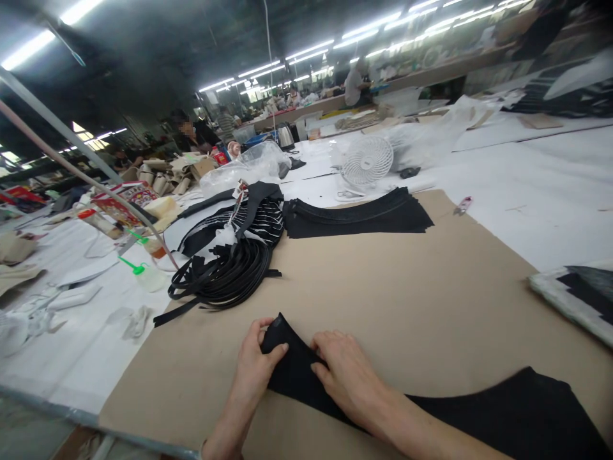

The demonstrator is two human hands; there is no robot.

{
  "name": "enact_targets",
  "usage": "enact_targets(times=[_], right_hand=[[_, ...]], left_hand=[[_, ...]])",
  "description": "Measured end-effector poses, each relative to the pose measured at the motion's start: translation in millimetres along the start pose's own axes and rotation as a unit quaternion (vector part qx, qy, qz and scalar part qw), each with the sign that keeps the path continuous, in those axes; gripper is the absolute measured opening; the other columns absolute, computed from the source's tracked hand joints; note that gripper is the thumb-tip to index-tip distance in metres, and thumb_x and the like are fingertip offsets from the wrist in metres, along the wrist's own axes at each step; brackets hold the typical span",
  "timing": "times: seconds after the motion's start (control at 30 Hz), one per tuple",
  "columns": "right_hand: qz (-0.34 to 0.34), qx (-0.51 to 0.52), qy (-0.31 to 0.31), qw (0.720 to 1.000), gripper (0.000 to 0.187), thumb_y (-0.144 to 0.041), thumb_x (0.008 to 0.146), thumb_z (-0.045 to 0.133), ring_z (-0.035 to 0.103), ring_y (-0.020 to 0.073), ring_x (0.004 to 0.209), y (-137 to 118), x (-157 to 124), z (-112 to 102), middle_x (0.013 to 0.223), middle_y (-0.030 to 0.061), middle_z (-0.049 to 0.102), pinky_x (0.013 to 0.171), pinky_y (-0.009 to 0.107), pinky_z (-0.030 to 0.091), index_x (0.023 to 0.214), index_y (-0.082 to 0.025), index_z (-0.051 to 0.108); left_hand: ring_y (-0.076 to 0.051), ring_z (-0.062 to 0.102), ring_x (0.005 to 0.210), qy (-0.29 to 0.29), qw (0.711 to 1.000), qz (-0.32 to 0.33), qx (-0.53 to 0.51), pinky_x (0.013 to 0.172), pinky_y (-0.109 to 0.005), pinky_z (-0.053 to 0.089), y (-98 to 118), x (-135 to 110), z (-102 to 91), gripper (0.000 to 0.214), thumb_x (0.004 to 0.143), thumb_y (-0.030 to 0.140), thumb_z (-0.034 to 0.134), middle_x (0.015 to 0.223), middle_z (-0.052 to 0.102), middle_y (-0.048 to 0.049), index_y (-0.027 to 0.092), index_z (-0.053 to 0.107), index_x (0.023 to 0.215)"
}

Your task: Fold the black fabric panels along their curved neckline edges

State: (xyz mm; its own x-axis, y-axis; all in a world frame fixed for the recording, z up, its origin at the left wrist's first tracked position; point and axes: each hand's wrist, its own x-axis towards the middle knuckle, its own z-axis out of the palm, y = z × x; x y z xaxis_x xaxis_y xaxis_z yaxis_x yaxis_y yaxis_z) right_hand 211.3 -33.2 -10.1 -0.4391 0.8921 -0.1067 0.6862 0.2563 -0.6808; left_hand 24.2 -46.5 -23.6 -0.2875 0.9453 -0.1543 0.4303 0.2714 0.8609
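Note:
A curved piece of black fabric (517, 409) lies on a brown cardboard sheet (393, 287) near the table's front edge. My left hand (256, 364) pinches the pointed left end of the fabric between thumb and fingers. My right hand (347, 374) rests on the fabric just to the right, fingers curled and pressing down on it. Beyond my hands lies a bundle of black strips (225, 278), and farther back a stack of black cut pieces (354, 217).
A small white fan (366, 161) stands behind the stack. Green-capped bottles (143, 271), boxes and clear plastic bags (249, 166) crowd the left side. A black-and-white piece (575, 294) lies at the right edge. Other people work at distant tables.

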Motion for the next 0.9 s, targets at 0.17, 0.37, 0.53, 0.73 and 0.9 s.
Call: enact_targets(times=[0.17,0.37,0.53,0.73,0.9], right_hand=[[0.001,0.261,-0.09,0.961,0.01,-0.021,0.078,0.055,0.044,0.0122,0.062,8,-2,-18,0.064,-0.0029,0.049,0.056,0.023,0.031,0.069,-0.018,0.053],[-0.023,0.403,-0.158,0.901,0.025,-0.039,0.081,0.053,0.034,0.0101,0.057,13,-12,-28,0.064,-0.0034,0.042,0.05,0.022,0.027,0.073,-0.016,0.053],[-0.036,0.359,-0.149,0.921,0.019,-0.032,0.085,0.051,0.041,0.0118,0.063,13,-15,-32,0.067,-0.0022,0.048,0.055,0.023,0.031,0.075,-0.016,0.056],[-0.072,0.215,-0.025,0.974,0.005,-0.019,0.087,0.053,0.052,0.0155,0.078,3,-24,-40,0.083,0.0,0.06,0.072,0.027,0.037,0.089,-0.019,0.058],[-0.193,0.024,0.121,0.973,0.015,-0.009,0.09,0.047,0.051,0.0185,0.084,-1,-27,-37,0.09,0.0042,0.06,0.078,0.033,0.033,0.091,-0.019,0.058]], left_hand=[[-0.023,0.065,0.099,-0.087,0.945,-0.117,-0.294,0.085,-0.031,0.05,25,-19,-1.3,0.072,0.071,0.036,0.075,0.112,0.068,-0.0105,0.017,0.044,0.133],[-0.016,0.064,0.079,-0.178,0.897,-0.183,-0.361,0.071,-0.023,0.048,43,-35,6.2,0.035,0.065,0.028,0.082,0.087,0.073,-0.0053,0.015,0.071,0.095],[-0.019,0.064,0.081,-0.194,0.911,-0.139,-0.335,0.08,-0.027,0.048,54,-38,9.0,0.032,0.066,0.031,0.08,0.086,0.073,-0.0085,0.012,0.074,0.091],[-0.02,0.062,0.08,-0.164,0.942,-0.087,-0.279,0.078,-0.029,0.047,51,-41,12.9,0.03,0.069,0.035,0.077,0.08,0.072,-0.0067,0.011,0.074,0.087],[-0.018,0.058,0.073,-0.1,0.972,-0.074,-0.2,0.068,-0.024,0.045,52,-46,18.2,0.029,0.066,0.038,0.077,0.076,0.069,-0.0033,0.012,0.072,0.077]])
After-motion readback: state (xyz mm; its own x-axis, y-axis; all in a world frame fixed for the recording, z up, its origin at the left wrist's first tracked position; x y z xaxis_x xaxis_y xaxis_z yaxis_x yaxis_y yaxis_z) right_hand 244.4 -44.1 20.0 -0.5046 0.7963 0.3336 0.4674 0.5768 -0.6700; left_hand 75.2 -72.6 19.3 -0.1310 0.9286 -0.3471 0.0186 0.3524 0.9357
